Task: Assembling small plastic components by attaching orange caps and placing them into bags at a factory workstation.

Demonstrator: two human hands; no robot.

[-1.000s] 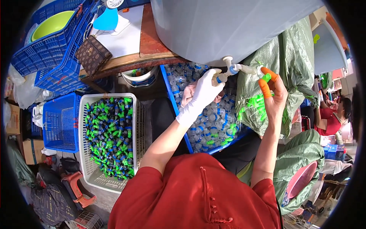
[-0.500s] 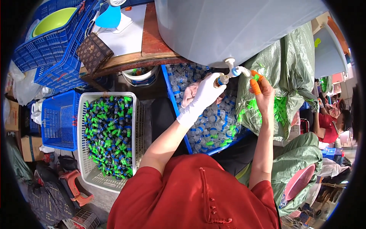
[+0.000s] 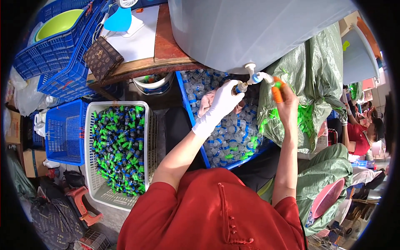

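My gloved left hand (image 3: pixel 227 100) grips a small clear bottle (image 3: pixel 241 88) with a blue band, its mouth close under the white tap (image 3: pixel 250 71) of a large grey tank (image 3: pixel 233 37). Orange covers sit on fingertips of my right hand (image 3: pixel 284 95), which is closed by the tap's bent white end piece (image 3: pixel 266 78). Between those fingertips shows a small green cap (image 3: pixel 276 84), slightly blurred. Whether the fingers also touch the end piece is unclear. Below both hands lies a blue crate (image 3: pixel 205 156) of similar clear bottles, with a pink cloth (image 3: pixel 207 102) on them.
A white basket (image 3: pixel 117 103) full of dark bottles with green caps stands left, beside a blue basket (image 3: pixel 64 156). A green woven sack (image 3: pixel 318 66) with green pieces leans at right. The wooden table (image 3: pixel 146 64) carries a brown purse (image 3: pixel 103 58). Another person (image 3: pixel 358 135) sits far right.
My right hand has turned and shifted slightly down, its orange-covered fingers drawn closer together. The left hand and its bottle have dropped slightly, a little left of their former place.
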